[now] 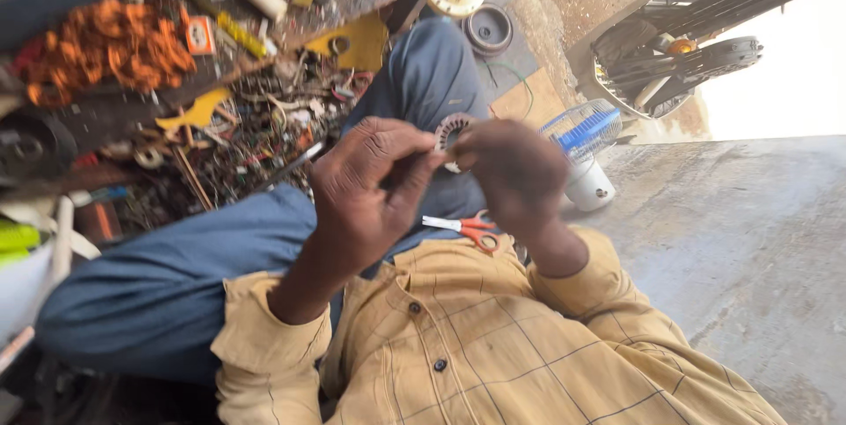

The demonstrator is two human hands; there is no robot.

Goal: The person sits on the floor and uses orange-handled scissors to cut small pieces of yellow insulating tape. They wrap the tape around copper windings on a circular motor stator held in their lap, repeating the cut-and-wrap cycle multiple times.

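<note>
My right hand [515,174] grips a small ring-shaped metal stator [449,130] with slotted teeth, held up in front of my chest. The fingers of my left hand [370,187] are pinched together at the ring's left edge, touching it. What they pinch is too small to make out. Below both hands, orange-handled scissors [467,229] lie on my lap, between my blue trousers [176,284] and my yellow checked shirt [493,346].
A heap of orange copper wire [115,42] and mixed scrap parts [256,125] lie at the upper left. A small fan with blue blades in a wire cage [586,134] stands on the concrete floor [749,258]. A large fan guard [679,46] leans at the top right.
</note>
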